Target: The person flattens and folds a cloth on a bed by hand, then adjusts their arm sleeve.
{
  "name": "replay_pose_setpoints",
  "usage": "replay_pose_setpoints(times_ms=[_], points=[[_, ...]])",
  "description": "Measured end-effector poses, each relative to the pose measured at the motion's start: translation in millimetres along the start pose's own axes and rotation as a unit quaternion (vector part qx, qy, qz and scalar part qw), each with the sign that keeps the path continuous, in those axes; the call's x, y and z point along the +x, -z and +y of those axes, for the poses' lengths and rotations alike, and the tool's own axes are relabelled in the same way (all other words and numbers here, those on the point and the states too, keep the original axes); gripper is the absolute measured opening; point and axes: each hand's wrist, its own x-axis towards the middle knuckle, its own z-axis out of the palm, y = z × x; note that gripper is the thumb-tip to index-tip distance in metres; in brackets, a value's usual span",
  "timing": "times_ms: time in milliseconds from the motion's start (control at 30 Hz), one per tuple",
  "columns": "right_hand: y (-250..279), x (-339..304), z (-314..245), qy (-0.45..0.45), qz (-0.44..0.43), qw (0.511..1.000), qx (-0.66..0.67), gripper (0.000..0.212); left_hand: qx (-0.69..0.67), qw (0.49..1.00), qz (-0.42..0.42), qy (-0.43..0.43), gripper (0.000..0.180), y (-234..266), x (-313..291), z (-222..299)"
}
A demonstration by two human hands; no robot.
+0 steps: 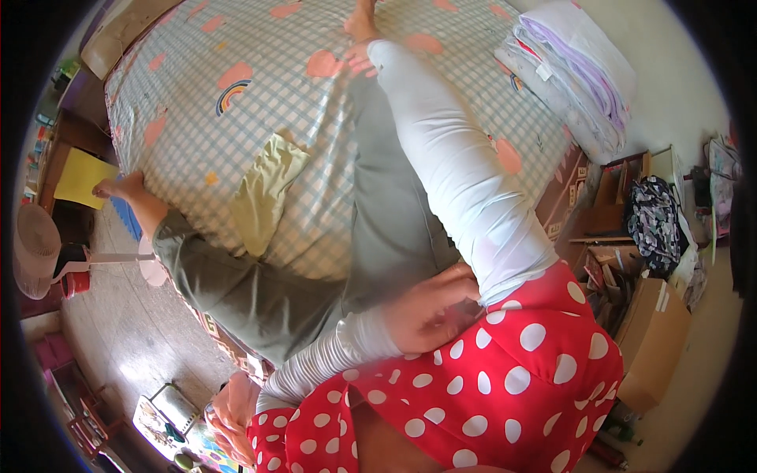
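A long white arm sleeve point(465, 165) covers my right arm from the wrist to the upper arm, where it meets a red top with white dots point(516, 378). My left hand point(438, 311), slightly blurred, is bent across my chest with its fingers closed at the sleeve's upper edge; part of the fingers is hidden behind the arm. Wrinkled light fabric point(331, 351) covers my left forearm. Stretched far forward, my right hand point(363, 59) has its fingers apart beside my foot and holds nothing. A pale yellow-green piece of cloth point(268, 193) lies on the bed between my legs.
I sit on a bed with a checked sheet point(185, 150). Folded bedding point(572, 75) is stacked at the far right. A cardboard box point(654, 343) and a patterned bag point(656, 225) stand on the right. A white fan point(38, 252) is on the left, above the floor point(134, 323).
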Motion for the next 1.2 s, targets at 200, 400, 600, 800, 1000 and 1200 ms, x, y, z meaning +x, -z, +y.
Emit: replay_pose_setpoints(times_ms=[200,400,600,800,1000,1200], points=[[5.5,9.4,-6.1,-0.014,-0.013,0.999,0.049,0.032,0.039,0.996,-0.071,0.040,0.025,4.3,-11.9,-8.6],[8.2,21.2,-8.8,-0.024,-0.022,0.995,0.092,0.031,0.018,0.997,0.031,-0.062,0.034,9.3,-9.3,-20.1],[5.1,30.4,-14.4,-0.025,-0.030,0.992,0.123,0.031,-0.130,0.990,-0.033,-0.045,0.028,-4.9,-0.9,-18.3],[-3.2,43.8,-15.8,-0.024,-0.056,0.987,0.150,0.030,-0.089,0.985,-0.119,-0.086,0.029,10.4,4.6,17.3],[14.8,74.3,-4.5,0.000,-0.110,0.976,0.187,0.029,0.020,0.990,-0.112,-0.084,0.031,29.0,-1.5,31.9],[-83.0,-71.4,0.8,0.353,-0.240,0.904,0.036,0.037,0.317,0.882,0.290,0.194,0.031,125.9,-48.5,-36.0]])
